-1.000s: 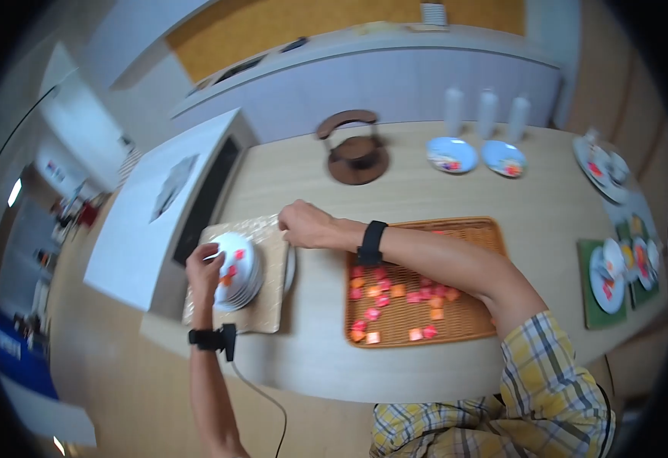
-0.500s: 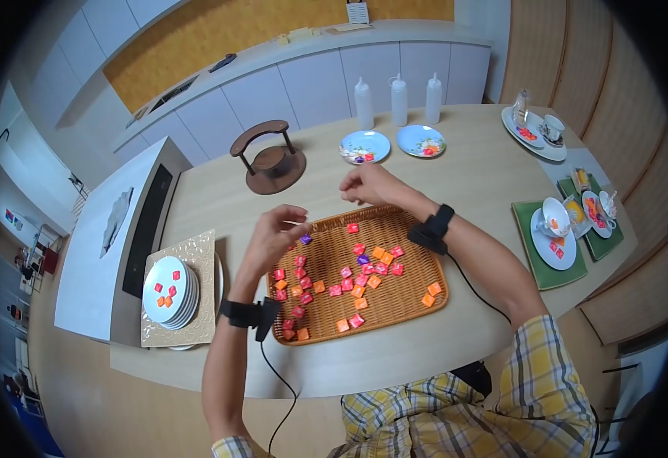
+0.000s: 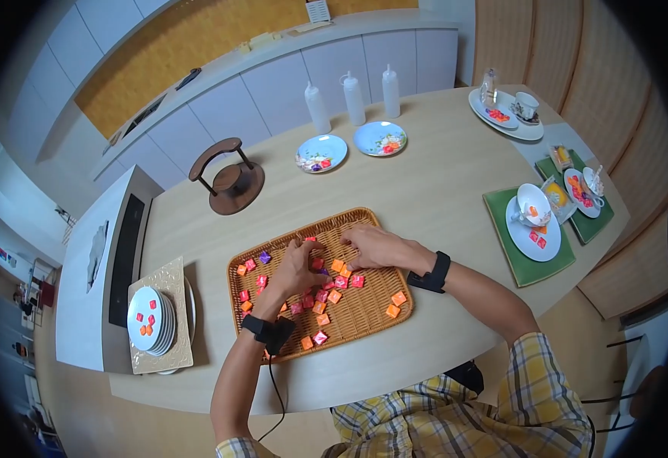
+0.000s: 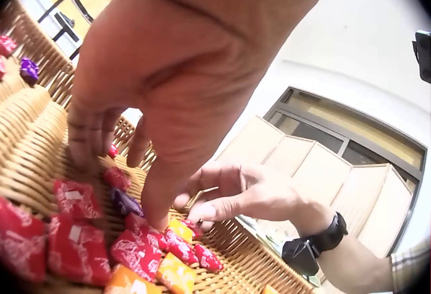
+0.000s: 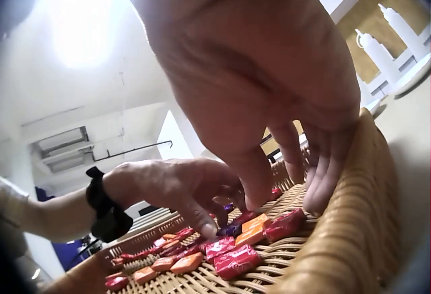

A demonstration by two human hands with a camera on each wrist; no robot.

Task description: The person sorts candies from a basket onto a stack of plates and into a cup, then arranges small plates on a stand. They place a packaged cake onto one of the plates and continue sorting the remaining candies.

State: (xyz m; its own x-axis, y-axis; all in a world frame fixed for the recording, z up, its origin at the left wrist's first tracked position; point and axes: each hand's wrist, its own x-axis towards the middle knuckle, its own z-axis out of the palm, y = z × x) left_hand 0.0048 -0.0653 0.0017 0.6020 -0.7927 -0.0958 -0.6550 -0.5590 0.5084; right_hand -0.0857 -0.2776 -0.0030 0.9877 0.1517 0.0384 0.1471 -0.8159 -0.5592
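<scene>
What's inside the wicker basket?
The wicker basket holds scattered wrapped candies: red, orange and purple. The left hand and right hand reach into it; in the head view, whatever lies directly beneath the hands is covered.

White cabinets (image 3: 273,95) run below a yellow wall (image 3: 204,34), near beige panels (image 3: 563,46).

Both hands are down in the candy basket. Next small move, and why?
I'd probably close the left hand gently on the small purple-wrapped candy below it: the left wrist view shows that candy between its spread thumb and fingers, apparently not pinched, inside the brown rectangular wicker basket.
</scene>
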